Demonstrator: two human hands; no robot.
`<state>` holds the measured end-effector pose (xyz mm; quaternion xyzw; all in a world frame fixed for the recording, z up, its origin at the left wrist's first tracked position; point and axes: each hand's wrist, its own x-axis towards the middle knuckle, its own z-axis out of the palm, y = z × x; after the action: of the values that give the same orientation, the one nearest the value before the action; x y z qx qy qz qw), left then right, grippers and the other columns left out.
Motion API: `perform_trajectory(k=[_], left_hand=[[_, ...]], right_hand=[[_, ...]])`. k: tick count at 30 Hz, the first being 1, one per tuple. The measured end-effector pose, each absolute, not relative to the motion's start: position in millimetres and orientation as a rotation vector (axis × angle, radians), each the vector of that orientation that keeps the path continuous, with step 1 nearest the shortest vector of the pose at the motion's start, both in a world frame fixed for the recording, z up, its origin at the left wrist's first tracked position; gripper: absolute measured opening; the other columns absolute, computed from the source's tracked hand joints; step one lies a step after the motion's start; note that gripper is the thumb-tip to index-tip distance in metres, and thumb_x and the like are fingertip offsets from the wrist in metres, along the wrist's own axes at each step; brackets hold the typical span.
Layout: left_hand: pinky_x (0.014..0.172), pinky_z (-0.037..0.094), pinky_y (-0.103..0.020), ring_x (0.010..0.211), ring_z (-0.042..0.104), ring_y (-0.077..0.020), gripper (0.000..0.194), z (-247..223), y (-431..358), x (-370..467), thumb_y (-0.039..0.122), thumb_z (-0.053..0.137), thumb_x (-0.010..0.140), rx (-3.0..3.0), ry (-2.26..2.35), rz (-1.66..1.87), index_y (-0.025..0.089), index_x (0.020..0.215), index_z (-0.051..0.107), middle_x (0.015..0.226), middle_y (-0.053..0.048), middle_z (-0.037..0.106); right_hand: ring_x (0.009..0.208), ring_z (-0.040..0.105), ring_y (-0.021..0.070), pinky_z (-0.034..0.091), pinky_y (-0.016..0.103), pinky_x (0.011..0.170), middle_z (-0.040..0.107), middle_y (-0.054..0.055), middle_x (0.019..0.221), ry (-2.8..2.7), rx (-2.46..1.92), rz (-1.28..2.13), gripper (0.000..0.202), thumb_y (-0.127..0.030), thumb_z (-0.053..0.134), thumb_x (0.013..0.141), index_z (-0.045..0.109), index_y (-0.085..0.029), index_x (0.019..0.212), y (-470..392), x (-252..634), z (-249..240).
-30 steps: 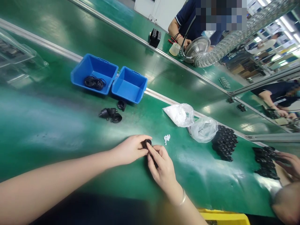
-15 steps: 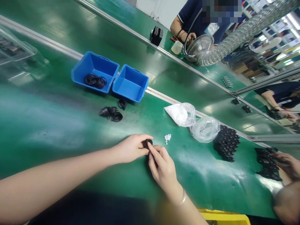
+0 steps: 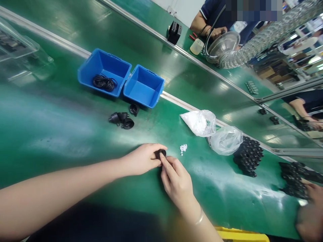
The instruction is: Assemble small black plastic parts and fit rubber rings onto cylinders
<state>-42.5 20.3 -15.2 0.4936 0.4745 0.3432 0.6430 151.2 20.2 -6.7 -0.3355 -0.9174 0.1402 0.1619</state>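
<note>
Between thumb and fingers, my left hand (image 3: 145,159) holds a small round black part (image 3: 162,153) with its open end facing up. The index finger of my right hand (image 3: 176,179) reaches to the rim of this part; its other fingers are curled, and whether they grip anything is hidden. A little pile of small white pieces (image 3: 183,148) lies on the green table just beyond my right hand. Several black parts (image 3: 121,118) lie farther off at the left, below the blue bins.
Two blue bins, one (image 3: 104,72) with black cables, the other (image 3: 143,86) beside it. Clear bags (image 3: 199,122), piled black parts (image 3: 248,156), a yellow bin (image 3: 242,235), and a person's hand (image 3: 315,193) are at the right. Another person (image 3: 202,23) sits across.
The view has shifted slightly, so the bins, bags and piles appear a little displaced. Both hands keep nearly the same pose around the black part. The neighbour's hand at the right has moved slightly.
</note>
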Motion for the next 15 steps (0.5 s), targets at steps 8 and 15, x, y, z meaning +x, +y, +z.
perform_trajectory(k=[8, 15], left_hand=[[0.082, 0.053, -0.035, 0.092, 0.067, -0.0216, 0.045, -17, 21, -42, 0.022, 0.064, 0.077, 1.017, 0.928, 0.821, 0.019, 0.12, 0.054, 0.101, -0.006, 0.069], [0.088, 0.053, -0.04, 0.095, 0.068, -0.021, 0.03, -2, 20, -41, 0.027, 0.054, 0.088, 0.918, 0.829, 0.835, 0.017, 0.115, 0.055, 0.117, -0.01, 0.06]], right_hand=[[0.09, 0.059, 0.0196, 0.055, 0.034, 0.074, 0.056, 0.011, 0.106, -2.396, -0.981, 0.535, 0.049, -0.009, 0.045, 0.09, 0.045, -0.024, 0.137, 21, 151, -6], [0.064, 0.052, 0.0129, 0.049, 0.026, 0.054, 0.055, 0.006, 0.089, -2.069, -1.136, 0.568, 0.045, -0.012, 0.049, 0.09, 0.044, -0.022, 0.134, 27, 153, -9]])
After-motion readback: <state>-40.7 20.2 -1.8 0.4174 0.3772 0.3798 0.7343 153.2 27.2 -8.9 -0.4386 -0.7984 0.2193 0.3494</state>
